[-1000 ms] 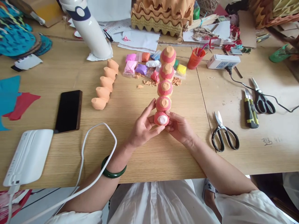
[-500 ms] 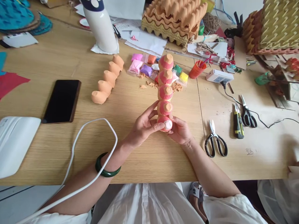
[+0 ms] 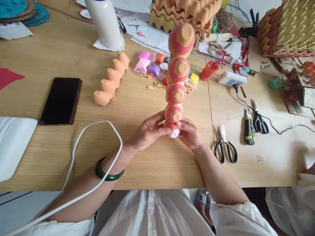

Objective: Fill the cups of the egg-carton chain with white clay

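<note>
Between my two hands is an egg-carton strip [image 3: 176, 93] of several bumps, orange with pinkish-red bands. Its far end is tilted up toward me, and the nearest bump bears a white patch. My left hand [image 3: 154, 131] grips the near end from the left, thumb lying beside the white patch. On the other side my right hand [image 3: 190, 132] pinches the same end between thumb and fingers. A plain orange egg-carton strip [image 3: 112, 78] lies on the table to the left. Behind the held strip are packets of coloured clay [image 3: 154, 70] and small orange scraps [image 3: 157, 86].
Black-handled scissors [image 3: 225, 146], a utility knife [image 3: 249, 127] and more scissors [image 3: 260, 119] lie at right. A phone [image 3: 61, 101] and a looped white cable [image 3: 81, 134] are at left. Stacked egg trays [image 3: 162, 18], a red cup [image 3: 208, 70] and a white power strip [image 3: 232, 78] stand farther back.
The far end of the painted strip has risen and tipped toward me, so it looks larger and longer. Both hands keep their hold on its near end. The view has shifted slightly.
</note>
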A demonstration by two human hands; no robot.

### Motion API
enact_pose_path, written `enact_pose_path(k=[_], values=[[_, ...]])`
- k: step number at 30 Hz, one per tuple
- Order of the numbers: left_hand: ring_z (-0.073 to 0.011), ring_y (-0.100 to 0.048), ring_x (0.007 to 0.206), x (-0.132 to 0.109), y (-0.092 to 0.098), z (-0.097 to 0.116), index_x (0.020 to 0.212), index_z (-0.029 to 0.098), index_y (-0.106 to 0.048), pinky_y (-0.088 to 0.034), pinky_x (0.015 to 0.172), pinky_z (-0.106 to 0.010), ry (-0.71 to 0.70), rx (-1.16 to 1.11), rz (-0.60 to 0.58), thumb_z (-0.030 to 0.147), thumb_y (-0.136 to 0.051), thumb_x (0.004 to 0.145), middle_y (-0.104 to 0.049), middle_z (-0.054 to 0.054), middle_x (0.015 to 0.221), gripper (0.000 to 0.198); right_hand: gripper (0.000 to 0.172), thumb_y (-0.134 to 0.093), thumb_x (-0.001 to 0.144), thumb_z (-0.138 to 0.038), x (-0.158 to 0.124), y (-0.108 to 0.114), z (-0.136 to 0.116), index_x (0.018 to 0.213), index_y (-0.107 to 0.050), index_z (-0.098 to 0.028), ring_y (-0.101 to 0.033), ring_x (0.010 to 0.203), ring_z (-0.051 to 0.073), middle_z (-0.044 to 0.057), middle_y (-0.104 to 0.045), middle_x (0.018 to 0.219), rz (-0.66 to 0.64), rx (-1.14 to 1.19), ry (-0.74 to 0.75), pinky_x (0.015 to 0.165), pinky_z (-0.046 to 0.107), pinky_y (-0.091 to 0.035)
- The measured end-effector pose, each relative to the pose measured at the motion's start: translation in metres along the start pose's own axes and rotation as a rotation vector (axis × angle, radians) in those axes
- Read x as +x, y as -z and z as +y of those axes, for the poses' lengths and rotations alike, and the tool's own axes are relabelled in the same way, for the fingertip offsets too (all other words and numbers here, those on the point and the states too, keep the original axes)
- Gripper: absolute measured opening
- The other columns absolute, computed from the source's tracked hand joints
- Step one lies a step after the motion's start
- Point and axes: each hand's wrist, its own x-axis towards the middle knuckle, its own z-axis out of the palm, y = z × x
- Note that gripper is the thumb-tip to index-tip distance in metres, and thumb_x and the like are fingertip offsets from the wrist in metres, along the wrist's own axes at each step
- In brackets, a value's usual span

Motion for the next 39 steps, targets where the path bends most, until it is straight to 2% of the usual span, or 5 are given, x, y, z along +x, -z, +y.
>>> enact_pose_path(k=[12,16,23,30,39], values=[[-0.0198,-0.069,0.097,0.003,0.005,-0.005,0.113,0.021,-0.076,-0.06,0.084,-0.031,-0.03,0.094,0.087,0.028,-0.087,0.081,-0.076,-0.005,0.11,0.035,0.051,-0.099,0.067,-0.052,-0.004,-0.009,0.004,0.087,-0.065,-0.021,-0.05,0.064,0.011,-0.003,-0.063,0.075,0.097,-0.094,0.011,0.057,0.025,-0.033],[-0.0216,-0.072,0.103,0.003,0.005,-0.001,0.122,0.023,-0.073,-0.061,0.087,-0.032,0.021,0.133,0.134,0.034,-0.081,0.087,-0.077,-0.005,0.118,0.038,0.053,-0.098,0.068,-0.058,-0.004,-0.009,0.004,0.081,-0.062,-0.021,-0.04,0.059,0.009,-0.006,-0.053,0.066,0.135,-0.123,-0.013,0.056,0.026,-0.026],[-0.0259,-0.074,0.111,0.0,0.008,0.001,0.131,0.016,-0.074,-0.059,0.098,-0.035,0.033,0.507,0.256,0.046,-0.076,0.096,-0.081,-0.01,0.114,0.046,0.061,-0.086,0.077,-0.072,-0.001,-0.002,0.004,0.066,-0.052,-0.023,-0.031,0.058,0.01,-0.007,-0.042,0.059,0.131,-0.47,0.085,0.055,0.029,-0.022],[-0.021,-0.074,0.084,-0.01,0.01,-0.006,0.14,0.017,-0.071,-0.057,0.078,-0.031,-0.041,0.776,0.423,0.048,-0.084,0.092,-0.082,-0.008,0.107,0.058,0.043,-0.083,0.087,-0.06,-0.001,0.011,0.01,0.079,-0.07,-0.02,-0.045,0.062,0.013,-0.001,-0.061,0.067,0.191,-0.743,0.165,0.061,0.03,-0.033],[-0.0128,-0.062,0.06,-0.012,0.012,0.003,0.111,0.016,-0.085,-0.05,0.064,-0.027,-0.244,1.379,0.481,0.044,-0.066,0.104,-0.082,-0.007,0.087,0.034,0.024,-0.07,0.069,-0.016,0.0,0.015,-0.007,0.091,-0.077,-0.021,-0.058,0.079,0.015,0.001,-0.07,0.091,0.333,-0.088,0.198,0.073,0.029,-0.05]])
